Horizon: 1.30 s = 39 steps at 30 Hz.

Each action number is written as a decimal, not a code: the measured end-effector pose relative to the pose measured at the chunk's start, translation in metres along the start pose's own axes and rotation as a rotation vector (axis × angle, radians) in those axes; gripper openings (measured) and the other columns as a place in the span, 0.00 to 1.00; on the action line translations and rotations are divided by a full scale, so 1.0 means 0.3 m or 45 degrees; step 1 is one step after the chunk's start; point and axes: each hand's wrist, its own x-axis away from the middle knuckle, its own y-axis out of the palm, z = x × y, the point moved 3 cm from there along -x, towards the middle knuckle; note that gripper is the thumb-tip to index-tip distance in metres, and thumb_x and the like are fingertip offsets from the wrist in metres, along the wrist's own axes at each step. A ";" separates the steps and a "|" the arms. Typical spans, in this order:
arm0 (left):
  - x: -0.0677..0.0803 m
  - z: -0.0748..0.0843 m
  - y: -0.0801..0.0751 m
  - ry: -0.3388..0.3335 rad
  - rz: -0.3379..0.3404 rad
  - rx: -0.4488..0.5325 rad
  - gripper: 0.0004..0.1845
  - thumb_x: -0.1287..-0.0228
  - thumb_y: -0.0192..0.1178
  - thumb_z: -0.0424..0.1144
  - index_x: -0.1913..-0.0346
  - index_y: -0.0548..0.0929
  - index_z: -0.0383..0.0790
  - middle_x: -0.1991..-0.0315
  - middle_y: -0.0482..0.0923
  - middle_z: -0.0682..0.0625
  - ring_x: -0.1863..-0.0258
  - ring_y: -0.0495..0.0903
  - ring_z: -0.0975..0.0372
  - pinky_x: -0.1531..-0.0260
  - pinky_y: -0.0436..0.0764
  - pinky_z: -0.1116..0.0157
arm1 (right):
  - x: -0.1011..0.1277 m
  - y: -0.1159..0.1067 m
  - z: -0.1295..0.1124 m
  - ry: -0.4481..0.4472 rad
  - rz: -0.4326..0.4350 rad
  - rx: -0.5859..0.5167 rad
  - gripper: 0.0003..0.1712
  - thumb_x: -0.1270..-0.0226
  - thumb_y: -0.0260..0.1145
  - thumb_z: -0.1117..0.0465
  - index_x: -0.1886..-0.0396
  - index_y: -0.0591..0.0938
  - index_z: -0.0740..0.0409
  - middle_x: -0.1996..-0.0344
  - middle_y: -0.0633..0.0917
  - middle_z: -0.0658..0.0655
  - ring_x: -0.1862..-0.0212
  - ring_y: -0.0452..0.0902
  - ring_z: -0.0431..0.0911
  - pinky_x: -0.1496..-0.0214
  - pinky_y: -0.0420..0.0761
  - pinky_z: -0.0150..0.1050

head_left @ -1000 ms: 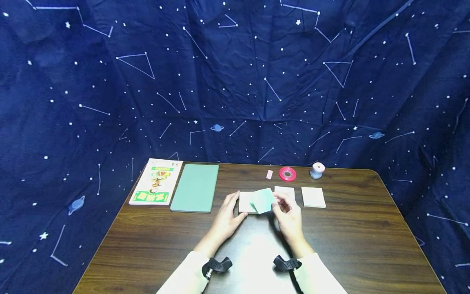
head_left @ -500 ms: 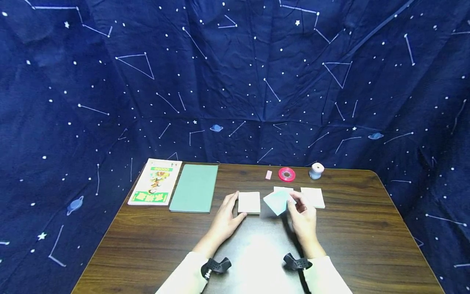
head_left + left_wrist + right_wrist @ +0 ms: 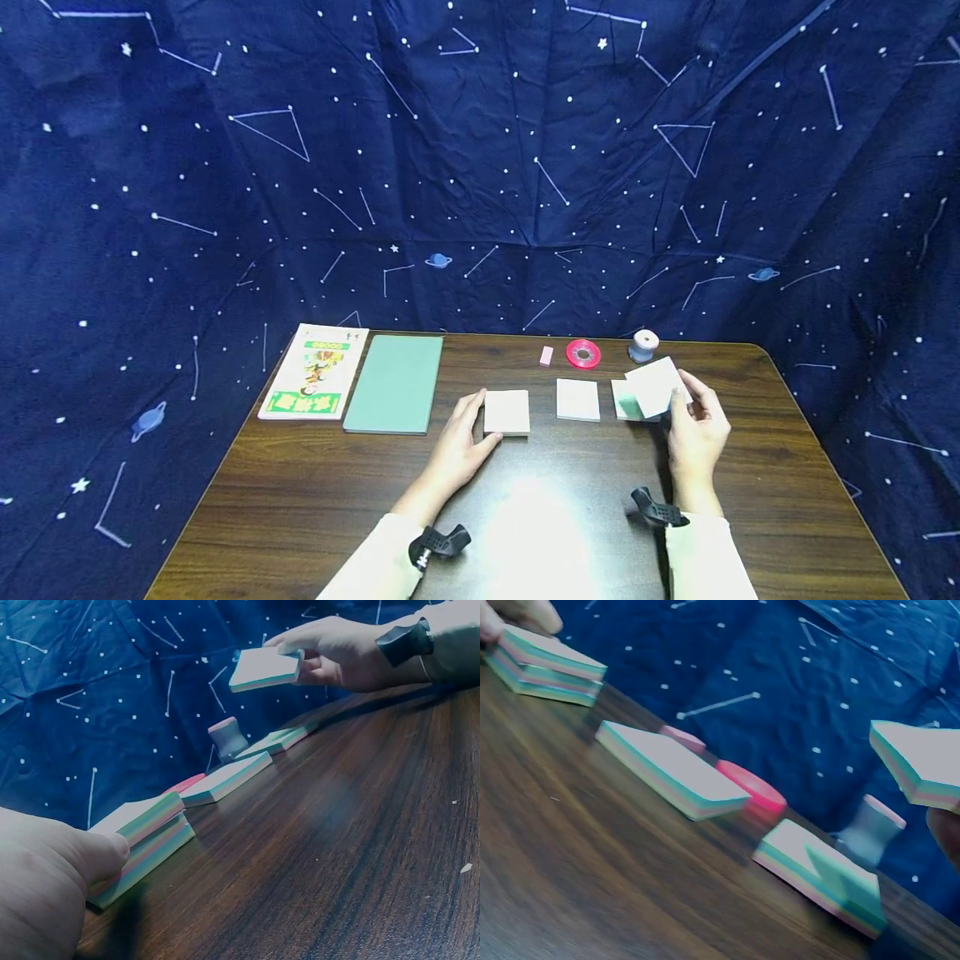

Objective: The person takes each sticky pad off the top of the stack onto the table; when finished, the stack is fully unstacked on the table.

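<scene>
While the left hand [image 3: 459, 446] rests flat beside the first pad [image 3: 507, 412], the right hand [image 3: 696, 433] pinches a bundle of notes [image 3: 657, 387] above the third pad [image 3: 627, 402], not yet laid down.

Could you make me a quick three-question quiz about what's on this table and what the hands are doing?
1. True or false: the right hand holds a wad of paper sheets above the table.
2. How many paper stacks lie flat on the table?
3. Which stack does the left hand touch: A the left stack, B the middle stack, C the right stack?

Key: 1 true; 2 three; 3 A.
</scene>
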 end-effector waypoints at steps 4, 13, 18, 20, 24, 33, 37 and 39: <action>-0.003 0.003 -0.002 -0.004 -0.001 -0.005 0.44 0.28 0.73 0.40 0.16 0.64 0.35 0.21 0.69 0.38 0.20 0.70 0.42 0.20 0.71 0.42 | -0.035 -0.046 0.000 0.101 0.147 -0.025 0.15 0.25 0.69 0.71 0.42 0.88 0.72 0.63 0.87 0.44 0.69 0.75 0.34 0.69 0.74 0.21; 0.000 0.005 0.002 -0.012 -0.006 -0.002 0.44 0.28 0.73 0.40 0.16 0.64 0.35 0.21 0.69 0.39 0.20 0.71 0.43 0.21 0.71 0.42 | -0.080 -0.124 0.019 0.268 0.232 -0.021 0.22 0.29 0.73 0.73 0.37 0.84 0.75 0.63 0.85 0.50 0.67 0.80 0.34 0.65 0.80 0.19; -0.003 0.003 0.003 -0.004 -0.004 -0.004 0.44 0.28 0.73 0.40 0.16 0.64 0.34 0.21 0.70 0.39 0.20 0.71 0.43 0.21 0.71 0.42 | -0.094 -0.160 0.042 0.313 0.254 0.077 0.21 0.29 0.71 0.73 0.38 0.84 0.74 0.65 0.83 0.47 0.69 0.76 0.33 0.69 0.75 0.19; -0.004 0.001 0.002 -0.001 -0.002 -0.004 0.44 0.28 0.73 0.40 0.16 0.64 0.34 0.21 0.70 0.39 0.20 0.71 0.43 0.21 0.71 0.43 | -0.098 -0.168 0.048 0.326 0.260 0.110 0.21 0.29 0.70 0.73 0.38 0.84 0.75 0.66 0.82 0.46 0.69 0.75 0.32 0.69 0.74 0.19; -0.005 -0.002 0.002 0.010 0.002 -0.002 0.44 0.28 0.74 0.39 0.16 0.65 0.34 0.22 0.70 0.39 0.20 0.71 0.43 0.20 0.71 0.43 | -0.101 -0.172 0.054 0.382 0.229 0.217 0.22 0.27 0.69 0.71 0.36 0.81 0.74 0.66 0.80 0.45 0.69 0.74 0.31 0.69 0.73 0.19; -0.009 -0.007 0.003 0.018 0.001 -0.001 0.44 0.28 0.73 0.40 0.16 0.65 0.33 0.22 0.70 0.38 0.20 0.71 0.43 0.20 0.70 0.43 | -0.099 -0.173 0.054 0.378 0.022 0.697 0.30 0.34 0.73 0.69 0.32 0.80 0.68 0.54 0.81 0.62 0.57 0.75 0.44 0.55 0.72 0.33; -0.009 -0.007 0.004 0.006 0.001 -0.004 0.44 0.29 0.73 0.40 0.16 0.65 0.34 0.21 0.70 0.38 0.20 0.71 0.42 0.20 0.70 0.43 | -0.098 -0.170 0.056 0.271 -0.011 0.833 0.28 0.35 0.74 0.69 0.35 0.82 0.70 0.51 0.80 0.71 0.46 0.73 0.62 0.48 0.67 0.51; -0.009 -0.007 0.005 0.001 0.000 -0.001 0.44 0.28 0.73 0.40 0.16 0.65 0.34 0.21 0.70 0.38 0.20 0.70 0.43 0.20 0.70 0.43 | -0.096 -0.170 0.057 0.266 -0.016 0.847 0.28 0.35 0.74 0.69 0.35 0.82 0.70 0.50 0.80 0.72 0.45 0.73 0.64 0.47 0.66 0.54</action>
